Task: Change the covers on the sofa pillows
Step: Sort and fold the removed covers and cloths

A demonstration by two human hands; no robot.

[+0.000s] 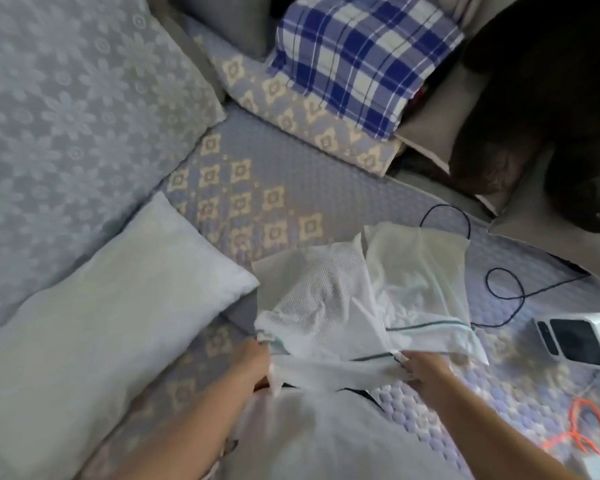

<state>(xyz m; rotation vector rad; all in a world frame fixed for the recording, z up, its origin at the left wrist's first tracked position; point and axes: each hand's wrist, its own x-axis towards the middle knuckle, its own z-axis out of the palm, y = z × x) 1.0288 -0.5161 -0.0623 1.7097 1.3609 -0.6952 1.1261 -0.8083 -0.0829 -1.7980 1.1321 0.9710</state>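
A white pillow cover [329, 306] with a dark green stripe lies crumpled on the patterned sofa seat [243, 188], low in the middle of the view. My left hand [255, 362] grips its left edge. My right hand [425, 370] grips its right edge near the stripe, and the cloth is stretched between both hands. A bare white pillow [94, 317] lies to the left, its corner almost touching the cover. A second thin white piece [420, 258] lies folded behind the cover on the right.
A pale flowered cushion [66, 98] fills the upper left. A blue checked pillow [361, 53] and grey cushions [440, 112] sit at the back. A black cable [506, 285], a white device [579, 337] and an orange cord [582, 431] lie at the right.
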